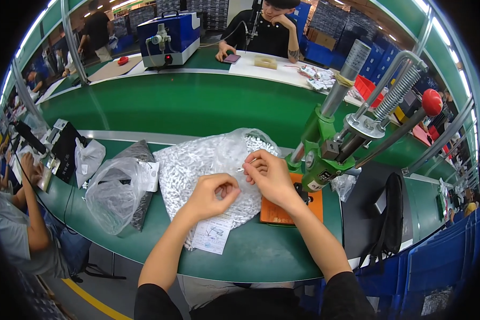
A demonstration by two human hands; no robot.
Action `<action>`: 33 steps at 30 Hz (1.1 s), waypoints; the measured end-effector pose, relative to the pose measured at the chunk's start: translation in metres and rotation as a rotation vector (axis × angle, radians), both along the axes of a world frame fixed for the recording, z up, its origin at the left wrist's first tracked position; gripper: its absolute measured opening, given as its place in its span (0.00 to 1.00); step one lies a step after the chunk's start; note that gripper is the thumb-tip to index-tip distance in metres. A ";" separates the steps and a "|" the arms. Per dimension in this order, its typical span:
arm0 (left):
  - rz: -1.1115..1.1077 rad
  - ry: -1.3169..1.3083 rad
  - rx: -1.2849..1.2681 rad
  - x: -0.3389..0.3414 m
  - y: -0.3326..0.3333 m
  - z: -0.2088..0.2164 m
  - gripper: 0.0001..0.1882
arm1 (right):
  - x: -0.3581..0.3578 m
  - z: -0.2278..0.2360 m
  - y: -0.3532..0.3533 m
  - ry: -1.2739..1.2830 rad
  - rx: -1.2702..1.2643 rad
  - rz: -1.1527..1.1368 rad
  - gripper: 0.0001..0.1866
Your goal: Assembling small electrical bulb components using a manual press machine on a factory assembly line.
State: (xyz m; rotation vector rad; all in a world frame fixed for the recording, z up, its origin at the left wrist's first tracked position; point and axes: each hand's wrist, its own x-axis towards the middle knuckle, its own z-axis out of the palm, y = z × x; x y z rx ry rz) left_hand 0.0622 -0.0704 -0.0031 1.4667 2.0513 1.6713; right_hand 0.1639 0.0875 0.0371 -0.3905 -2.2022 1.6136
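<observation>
The left hand (214, 193) curls in a narrow grip above a clear bag (225, 161) of small white parts (182, 178) on the green bench (245, 265). The right hand (268, 174) pinches narrowly beside it; whether either holds a part cannot be told. A green press (321, 165) stands right of the bag.
</observation>
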 end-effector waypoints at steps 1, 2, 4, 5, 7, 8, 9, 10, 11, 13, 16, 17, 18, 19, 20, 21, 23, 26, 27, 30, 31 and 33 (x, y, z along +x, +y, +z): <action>-0.134 0.087 -0.034 -0.005 -0.001 0.000 0.04 | 0.000 0.001 0.001 0.001 0.000 -0.008 0.06; -0.269 0.173 -0.068 -0.008 -0.001 0.002 0.05 | 0.000 0.000 0.001 -0.001 -0.001 -0.008 0.06; -0.284 0.148 -0.144 -0.010 -0.005 0.006 0.07 | 0.000 -0.002 0.000 0.041 0.012 0.005 0.07; -0.320 0.198 -0.201 -0.014 -0.007 0.006 0.07 | 0.000 0.000 -0.002 0.041 0.010 0.007 0.07; -0.359 0.247 -0.259 -0.018 -0.009 0.005 0.08 | 0.001 0.006 -0.004 -0.021 -0.005 0.056 0.07; -0.357 0.212 -0.275 -0.019 -0.010 0.004 0.09 | 0.001 0.004 -0.004 -0.021 -0.006 0.054 0.07; -0.355 0.178 -0.290 -0.020 -0.010 0.003 0.10 | 0.000 0.002 -0.003 -0.020 -0.031 0.053 0.07; -0.356 0.177 -0.290 -0.021 -0.010 0.003 0.10 | 0.000 0.001 -0.003 -0.020 -0.055 0.053 0.07; -0.342 0.133 -0.335 -0.021 -0.010 0.004 0.10 | 0.000 0.002 -0.003 -0.021 -0.055 0.052 0.07; -0.325 0.090 -0.379 -0.021 -0.010 0.005 0.10 | 0.001 0.003 -0.001 -0.022 -0.108 0.071 0.07; -0.243 -0.013 -0.400 -0.019 -0.010 0.009 0.09 | 0.001 0.002 0.000 -0.034 -0.147 0.089 0.07; -0.198 -0.008 -0.327 -0.018 -0.009 0.010 0.08 | 0.001 0.000 0.001 -0.034 -0.147 0.092 0.07; -0.153 -0.004 -0.255 -0.017 -0.008 0.010 0.07 | 0.000 -0.002 0.002 -0.042 -0.140 0.090 0.07; -0.156 -0.001 -0.254 -0.018 -0.008 0.011 0.07 | -0.001 -0.003 0.003 -0.047 -0.130 0.084 0.07; -0.130 -0.036 -0.215 -0.017 -0.007 0.011 0.07 | -0.002 -0.004 0.004 -0.045 -0.130 0.081 0.07; -0.106 -0.072 -0.176 -0.017 -0.007 0.011 0.07 | -0.003 -0.006 0.005 -0.038 -0.131 0.082 0.07; -0.105 -0.260 -0.036 -0.010 -0.003 0.007 0.08 | -0.003 -0.007 0.003 -0.033 -0.136 0.094 0.06; -0.119 -0.451 0.113 -0.008 0.000 0.000 0.08 | -0.004 -0.008 0.001 -0.022 -0.162 0.110 0.06; -0.133 -0.456 0.118 -0.009 0.000 -0.001 0.08 | -0.005 -0.008 0.001 -0.018 -0.164 0.115 0.06; -0.102 -0.438 0.105 -0.008 0.000 0.000 0.08 | -0.004 -0.007 0.001 -0.014 -0.186 0.136 0.06; -0.103 -0.438 0.105 -0.007 0.002 -0.001 0.08 | -0.004 -0.007 0.001 -0.007 -0.202 0.146 0.06; -0.121 -0.441 0.154 -0.005 0.005 -0.003 0.08 | -0.003 -0.007 0.001 -0.002 -0.216 0.148 0.06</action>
